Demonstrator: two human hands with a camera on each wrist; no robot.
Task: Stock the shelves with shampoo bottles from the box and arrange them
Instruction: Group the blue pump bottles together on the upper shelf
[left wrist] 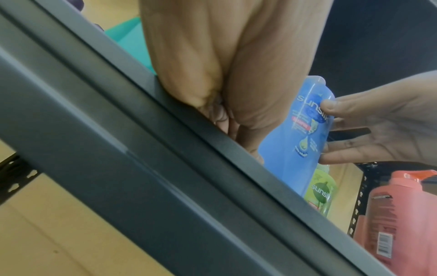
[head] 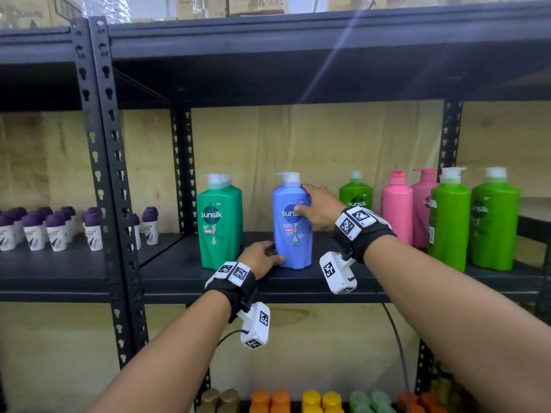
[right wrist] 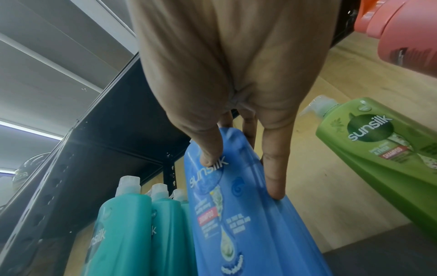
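A blue Sunsilk pump bottle (head: 290, 234) stands upright on the black shelf (head: 179, 272), to the right of a row of teal-green bottles (head: 219, 222). My right hand (head: 308, 201) grips its upper right shoulder, thumb on the front label and fingers round the side and back. In the right wrist view the right hand (right wrist: 241, 168) has its thumb on the logo of the blue bottle (right wrist: 236, 214). My left hand (head: 272, 253) rests on the shelf and holds the bottle's lower left corner. The left wrist view shows the left hand (left wrist: 224, 112) over the shelf edge (left wrist: 165, 149) beside the blue bottle (left wrist: 295, 149).
Light green bottles (head: 356, 195) (head: 471, 222) and pink bottles (head: 398, 210) stand to the right on the same shelf. Small purple-capped bottles (head: 56, 231) fill the neighbouring bay on the left. Orange, yellow and green caps (head: 298, 400) show on the shelf below. Bare shelf lies between the blue and pink bottles.
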